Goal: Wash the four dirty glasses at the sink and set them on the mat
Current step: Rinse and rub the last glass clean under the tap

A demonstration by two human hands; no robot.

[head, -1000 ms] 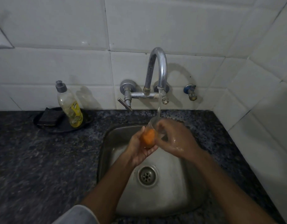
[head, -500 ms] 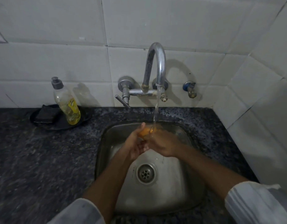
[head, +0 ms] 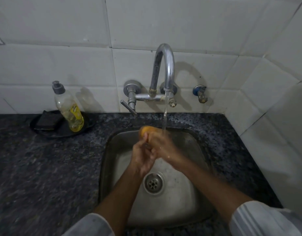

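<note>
Over the steel sink (head: 116, 167), both of my hands are clasped together under the running water (head: 164, 120). Between them is a glass (head: 144, 131); only its orange end shows, poking out above my fingers toward the back left. My right hand (head: 164, 148) curls over the glass from the right. My left hand (head: 141, 160) wraps it from below and the left. The rest of the glass is hidden and motion-blurred. No other glasses and no mat are in view.
A chrome faucet (head: 165, 65) arches from the tiled wall, with a lever (head: 128, 104) to its left and a small tap (head: 200, 94) to its right. A dish soap bottle (head: 70, 109) and a dark sponge (head: 47, 120) sit on a black tray (head: 61, 132). Dark granite counter (head: 44, 167) surrounds the sink; the drain (head: 153, 183) lies below my hands.
The glass has turned, so its orange end now points up and back-left. My hands have closed together around it and stayed under the stream.
</note>
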